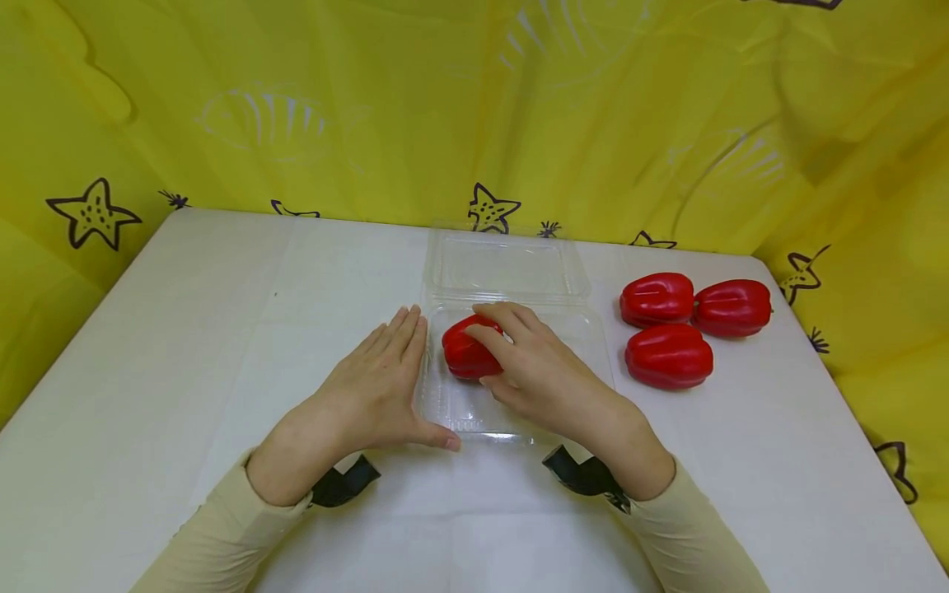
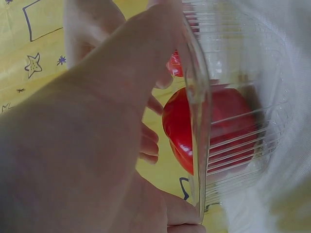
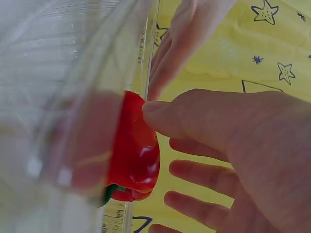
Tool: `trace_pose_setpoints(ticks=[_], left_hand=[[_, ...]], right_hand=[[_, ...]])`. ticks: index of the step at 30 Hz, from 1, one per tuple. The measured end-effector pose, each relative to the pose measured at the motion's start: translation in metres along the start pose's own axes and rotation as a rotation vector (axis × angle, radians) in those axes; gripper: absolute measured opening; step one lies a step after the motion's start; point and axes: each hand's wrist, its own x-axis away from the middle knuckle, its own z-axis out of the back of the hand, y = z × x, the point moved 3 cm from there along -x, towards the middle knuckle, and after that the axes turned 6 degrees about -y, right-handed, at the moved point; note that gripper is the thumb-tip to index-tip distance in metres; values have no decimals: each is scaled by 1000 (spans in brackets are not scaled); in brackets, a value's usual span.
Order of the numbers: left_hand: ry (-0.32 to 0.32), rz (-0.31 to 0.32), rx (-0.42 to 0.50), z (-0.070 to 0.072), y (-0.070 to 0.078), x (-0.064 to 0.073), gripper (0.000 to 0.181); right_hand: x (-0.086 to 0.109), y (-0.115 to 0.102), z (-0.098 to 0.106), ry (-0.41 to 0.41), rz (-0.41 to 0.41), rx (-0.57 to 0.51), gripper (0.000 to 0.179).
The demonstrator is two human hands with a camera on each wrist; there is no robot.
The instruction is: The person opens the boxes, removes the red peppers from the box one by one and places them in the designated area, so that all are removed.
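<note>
A clear plastic clamshell container (image 1: 563,420) sits on the table, its hinged lid (image 1: 511,265) laid back. Inside, toward the left wall, lies a red bell pepper (image 1: 464,352); its green stem (image 3: 112,192) shows in the right wrist view. My right hand (image 1: 544,366) is over this pepper with fingers parted and loosely bent. In the right wrist view the thumb overlaps the pepper's edge while the other fingers are apart from it. My left hand (image 1: 374,387) rests along the container's left rim, fingers straight, the thumb by the front edge.
Right of the container three more red bell peppers lie grouped: one at the back (image 1: 656,299), one farther right (image 1: 732,308) and one in front (image 1: 669,356). A yellow patterned curtain (image 1: 415,123) hangs behind the white-covered table (image 1: 185,329).
</note>
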Motion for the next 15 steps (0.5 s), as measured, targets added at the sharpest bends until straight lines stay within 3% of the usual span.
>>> trace_pose_setpoints(ticks=[7, 15], left_hand=[[1, -5, 1, 1, -1, 0, 136], [-11, 10, 12, 0, -1, -1, 137]], right_hand=[[-1, 3, -7, -56, -4, -7, 57], [-1, 4, -9, -30, -9, 8, 56]])
